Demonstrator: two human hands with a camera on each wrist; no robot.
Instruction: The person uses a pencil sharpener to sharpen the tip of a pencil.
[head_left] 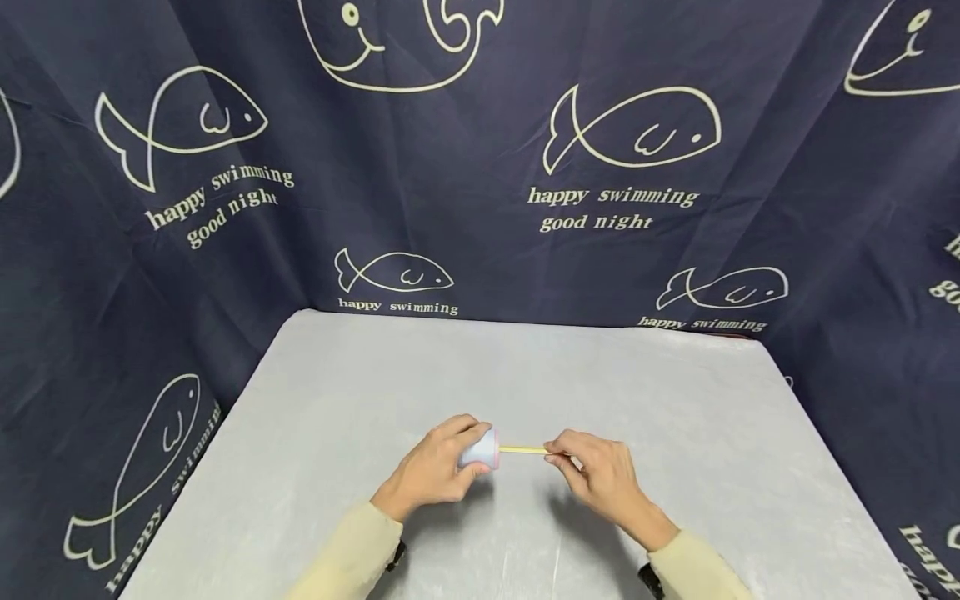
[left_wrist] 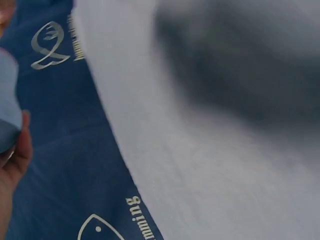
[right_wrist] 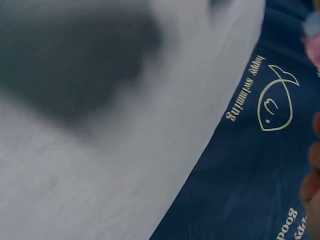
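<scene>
The left hand [head_left: 431,471] hides much of the light-blue, pink-rimmed cylinder [head_left: 480,450]; the fingertips of the right hand [head_left: 603,475] cover the right end of the thin yellow stick [head_left: 522,450], and whether its left end enters the cylinder cannot be told. The near edge cuts off both cream sleeves [head_left: 348,550]; the small black objects [head_left: 396,556] by them are unclear. Each wrist view crops its hand and the cylinder, and holds a blurred dark patch [left_wrist: 250,65].

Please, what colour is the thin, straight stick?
The thin stick is yellow, seen best in the head view.
</scene>
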